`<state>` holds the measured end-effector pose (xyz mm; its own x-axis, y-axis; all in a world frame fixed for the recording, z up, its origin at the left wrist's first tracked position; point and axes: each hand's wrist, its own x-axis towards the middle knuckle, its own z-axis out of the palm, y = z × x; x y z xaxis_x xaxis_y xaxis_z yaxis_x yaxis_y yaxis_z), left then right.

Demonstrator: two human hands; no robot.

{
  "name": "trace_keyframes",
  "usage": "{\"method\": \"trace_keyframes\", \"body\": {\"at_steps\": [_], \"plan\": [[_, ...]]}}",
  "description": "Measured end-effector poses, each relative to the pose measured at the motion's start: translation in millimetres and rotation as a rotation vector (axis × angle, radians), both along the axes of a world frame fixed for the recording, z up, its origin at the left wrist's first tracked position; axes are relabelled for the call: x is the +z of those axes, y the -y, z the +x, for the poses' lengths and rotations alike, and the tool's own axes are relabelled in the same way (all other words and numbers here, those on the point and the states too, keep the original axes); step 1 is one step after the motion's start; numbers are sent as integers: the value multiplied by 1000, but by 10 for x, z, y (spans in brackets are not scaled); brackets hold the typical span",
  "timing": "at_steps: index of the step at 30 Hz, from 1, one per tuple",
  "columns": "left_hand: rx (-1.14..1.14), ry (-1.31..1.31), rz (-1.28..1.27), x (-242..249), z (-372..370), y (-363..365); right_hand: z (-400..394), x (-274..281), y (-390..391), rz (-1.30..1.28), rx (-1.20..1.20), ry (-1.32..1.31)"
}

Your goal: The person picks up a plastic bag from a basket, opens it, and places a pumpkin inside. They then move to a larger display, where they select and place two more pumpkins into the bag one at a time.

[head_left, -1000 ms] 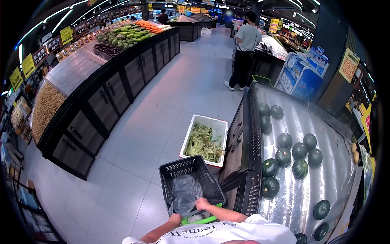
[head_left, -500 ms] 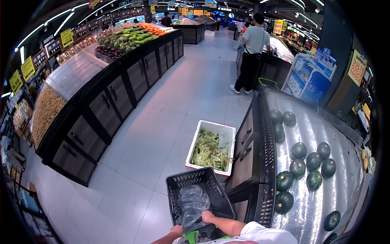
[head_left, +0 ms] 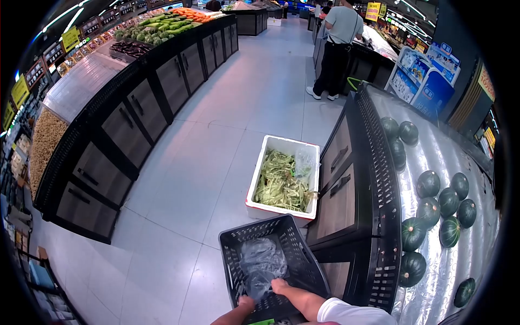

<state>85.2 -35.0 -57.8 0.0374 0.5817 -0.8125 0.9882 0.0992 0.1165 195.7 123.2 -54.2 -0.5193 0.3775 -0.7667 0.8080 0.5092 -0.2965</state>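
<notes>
A black plastic basket (head_left: 317,269) with slotted walls is right in front of me. Inside it lies a crumpled clear plastic bag (head_left: 262,257), spread over the basket's floor. My right hand (head_left: 280,285) is closed on the near part of this plastic, over the basket. Beside the basket's near left side is my left hand (head_left: 245,302), its fingers curled by the plastic's near left edge; whether it grips the plastic is hard to see. Something green (head_left: 264,322) shows below the hands at the bottom edge, mostly cut off.
Just beyond the basket, a white foam box (head_left: 254,187) of leafy green trimmings (head_left: 281,181) sits on the floor. On the right, dark green squashes (head_left: 428,184) lie on a silver-lined stand (head_left: 433,281). A vegetable counter (head_left: 116,143) runs along the left. A person (head_left: 341,32) stands farther up the aisle.
My view has tilted downward, so the foam box and squashes sit differently in it. The plastic between my hands has gone lower into the basket.
</notes>
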Motion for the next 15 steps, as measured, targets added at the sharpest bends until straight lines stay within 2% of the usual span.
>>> {"method": "trace_keyframes", "body": {"at_steps": [3, 6, 7, 13, 15], "plan": [[24, 20, -81, -221, -16, 32, -41, -184, -6, -20, 8, 46], [-108, 8, -125, -363, -55, 40, -69, -297, -16, 6, 39, 47], [-61, -2, -139, -388, -40, 27, -90, -323, -17, 10, 16, 48], [-54, -39, -112, -388, 24, 37, -145, -421, 31, -59, 0, 73], [-43, -44, -122, -375, -7, 71, -194, -530, 170, -94, 94, 42]]}}
